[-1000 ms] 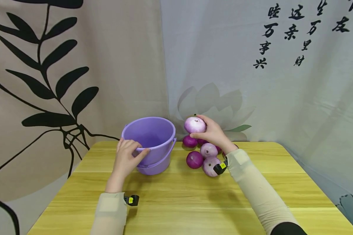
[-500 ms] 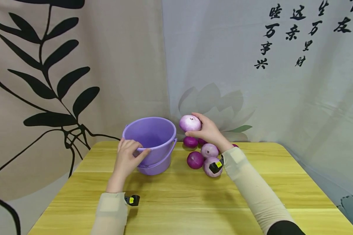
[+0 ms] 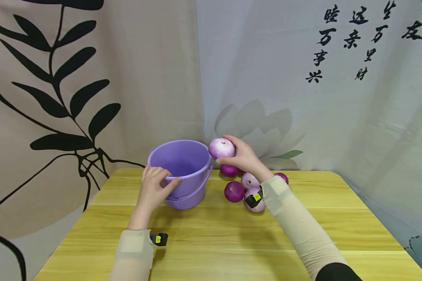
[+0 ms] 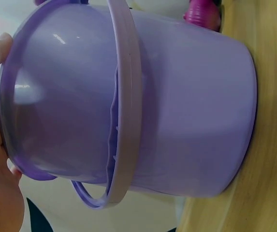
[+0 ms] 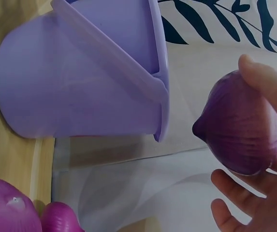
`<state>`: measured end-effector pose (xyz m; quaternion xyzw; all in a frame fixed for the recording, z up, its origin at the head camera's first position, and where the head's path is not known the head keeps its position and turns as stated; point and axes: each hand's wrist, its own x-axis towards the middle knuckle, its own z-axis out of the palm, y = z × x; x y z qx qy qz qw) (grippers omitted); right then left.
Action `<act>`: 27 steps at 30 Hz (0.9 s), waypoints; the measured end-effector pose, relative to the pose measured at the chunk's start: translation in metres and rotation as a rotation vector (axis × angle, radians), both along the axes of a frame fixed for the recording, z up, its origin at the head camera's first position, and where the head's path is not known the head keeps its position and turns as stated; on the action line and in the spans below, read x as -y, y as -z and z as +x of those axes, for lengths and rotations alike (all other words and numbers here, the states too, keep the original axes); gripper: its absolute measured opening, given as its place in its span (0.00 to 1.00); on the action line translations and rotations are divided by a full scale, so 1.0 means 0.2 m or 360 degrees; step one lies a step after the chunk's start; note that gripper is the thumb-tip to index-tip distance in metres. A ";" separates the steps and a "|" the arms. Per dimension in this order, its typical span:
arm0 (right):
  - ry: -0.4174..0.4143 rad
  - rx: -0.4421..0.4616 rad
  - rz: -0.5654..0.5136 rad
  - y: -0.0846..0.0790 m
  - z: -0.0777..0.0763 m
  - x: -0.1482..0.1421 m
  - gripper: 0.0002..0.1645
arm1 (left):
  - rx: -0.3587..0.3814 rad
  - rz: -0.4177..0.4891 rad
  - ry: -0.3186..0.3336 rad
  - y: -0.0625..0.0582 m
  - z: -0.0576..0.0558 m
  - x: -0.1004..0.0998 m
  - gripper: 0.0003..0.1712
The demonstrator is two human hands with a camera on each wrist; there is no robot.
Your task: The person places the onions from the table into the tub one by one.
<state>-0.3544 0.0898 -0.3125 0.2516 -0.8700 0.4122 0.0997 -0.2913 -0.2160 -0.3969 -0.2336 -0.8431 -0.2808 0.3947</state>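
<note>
A purple bucket stands upright on the table, its handle hanging down at the front. My left hand grips the bucket's near-left rim, thumb outside and fingers over the edge; the left wrist view shows the thumb on the bucket wall. My right hand holds a pale purple onion in the air just right of the bucket's rim. In the right wrist view that onion sits between thumb and fingers, its pointed end toward the bucket.
Several onions lie in a group right of the bucket, among them a dark purple onion; my right wrist partly covers a paler onion. They rest on a wooden table. A printed cloth hangs behind the table.
My right hand has carried the onion leftward, from above the other onions to beside the bucket's rim. My left hand has kept its grip on the rim, and the bucket stands still.
</note>
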 end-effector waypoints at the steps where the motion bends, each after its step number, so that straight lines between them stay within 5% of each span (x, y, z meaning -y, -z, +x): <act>1: -0.0002 -0.0001 -0.0004 0.00 0.00 0.01 0.54 | -0.0003 0.0002 0.0001 0.00 0.00 0.00 0.15; 27: -0.0108 -0.0010 -0.0016 0.01 0.00 0.17 0.52 | -0.0028 -0.0004 0.0003 0.00 0.00 0.00 0.15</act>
